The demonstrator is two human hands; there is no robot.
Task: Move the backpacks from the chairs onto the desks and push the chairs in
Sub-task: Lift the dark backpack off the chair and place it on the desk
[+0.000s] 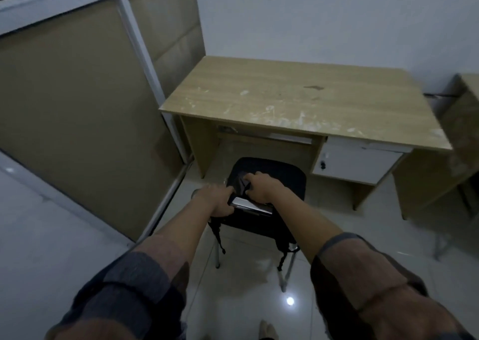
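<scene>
A black backpack [272,174] lies on a black chair [259,227] with metal legs, pulled out in front of a wooden desk [298,98]. My left hand [219,199] grips the backpack's left edge near the chair's backrest. My right hand [260,187] grips the fabric at the top of the backpack. A silvery flat edge [251,206] shows between my hands; I cannot tell whether it belongs to the chair or the bag. Straps [220,238] hang down behind the chair.
A tan partition with a white frame [77,111] stands on the left. The desk has a white drawer unit [355,161] at its right side. A second desk [466,122] begins at the far right. The floor [246,301] is glossy tile.
</scene>
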